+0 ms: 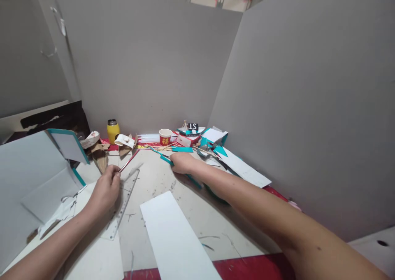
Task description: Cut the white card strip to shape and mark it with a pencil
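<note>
My left hand (108, 187) is closed around a slim reddish pencil-like stick (129, 160) that points up and away. Beneath and beside that hand lies a clear plastic ruler (125, 206). Reaching far across the table, my right hand (182, 163) has its fingers curled down on a teal card strip (166, 159). Its fingertips are mostly hidden, and teal also shows past the wrist. Just beyond it lies another teal piece (182, 149). A long white card strip (173, 230) lies flat between my forearms.
At the back stand a yellow bottle (113, 131) and a red paper cup (166, 137), with thin wooden sticks (157, 147) near the cup. Large folded white boards (31, 169) rise at left. Card pieces (243, 166) lie at right, by the grey partition (293, 99).
</note>
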### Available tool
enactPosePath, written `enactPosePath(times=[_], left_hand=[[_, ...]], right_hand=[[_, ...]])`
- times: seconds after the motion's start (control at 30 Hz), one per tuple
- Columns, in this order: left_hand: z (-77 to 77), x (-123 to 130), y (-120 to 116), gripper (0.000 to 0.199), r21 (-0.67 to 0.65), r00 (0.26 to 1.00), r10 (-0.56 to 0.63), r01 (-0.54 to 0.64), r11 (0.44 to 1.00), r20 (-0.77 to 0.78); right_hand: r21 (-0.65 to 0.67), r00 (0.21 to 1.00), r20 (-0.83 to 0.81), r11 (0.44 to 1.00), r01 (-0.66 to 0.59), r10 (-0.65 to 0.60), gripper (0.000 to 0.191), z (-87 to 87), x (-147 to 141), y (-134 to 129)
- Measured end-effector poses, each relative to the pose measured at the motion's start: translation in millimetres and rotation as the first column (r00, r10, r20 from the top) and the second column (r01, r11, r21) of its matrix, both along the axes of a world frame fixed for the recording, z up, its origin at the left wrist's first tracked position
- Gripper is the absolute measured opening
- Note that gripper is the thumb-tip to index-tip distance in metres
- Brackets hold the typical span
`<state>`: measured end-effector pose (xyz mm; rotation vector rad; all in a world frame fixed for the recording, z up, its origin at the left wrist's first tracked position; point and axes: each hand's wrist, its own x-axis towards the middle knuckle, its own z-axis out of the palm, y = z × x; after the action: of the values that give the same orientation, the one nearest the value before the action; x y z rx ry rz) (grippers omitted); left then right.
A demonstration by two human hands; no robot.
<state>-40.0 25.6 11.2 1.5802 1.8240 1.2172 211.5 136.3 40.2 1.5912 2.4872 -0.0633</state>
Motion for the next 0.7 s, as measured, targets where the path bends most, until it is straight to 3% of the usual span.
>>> enactPosePath(times=[0.27,0.5,0.7], left_hand=[[3.7,6,-6,0.019,0.032,0.984,-0.02,0.026,0.999,-0.176],[-7.0,5,1,0.018,-0.042,0.97,-0.03,0.02,0.999,-0.239],[-13.4,5,4,0.03,-0.024,0.97,-0.004,-0.001,1.0,-0.244]], right_hand=[[0.061,0.99,-0.139,0.998,0.025,-0.017,0.027,-4.8,17,12],[0.089,0.937,-0.347,0.993,0.082,-0.046,0.029,-4.3,32,36],[0.042,0.949,-0.309,0.996,0.08,-0.063,0.028,-12.8,16,52]])
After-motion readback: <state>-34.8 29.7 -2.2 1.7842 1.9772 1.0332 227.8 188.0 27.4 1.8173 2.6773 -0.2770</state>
